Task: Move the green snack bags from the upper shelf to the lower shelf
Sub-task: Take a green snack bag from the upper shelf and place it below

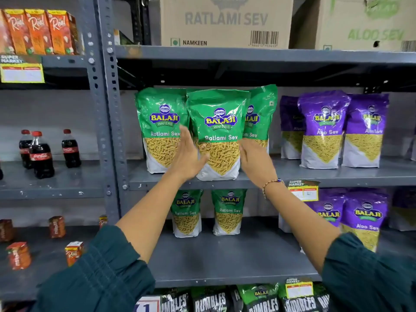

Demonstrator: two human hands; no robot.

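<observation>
Green bags up front, purple to the right!

The green snack bags (217,134) carry blue-and-yellow logos over golden-yellow sev and white bases; the purple bags (322,129) match that pattern; grey shelves (315,176), dark teal sleeves (108,273).

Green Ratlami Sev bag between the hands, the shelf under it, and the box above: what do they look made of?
Middle green bag: glossy plastic film, going by the glare and creases, with what looks like a clear window showing the sev. Upper shelf: grey painted metal, probably steel; the upright has punched holes and bolts. Ratlami Sev box: matt brown cardboard, printed. Left hand and right hand flank the bag.
</observation>
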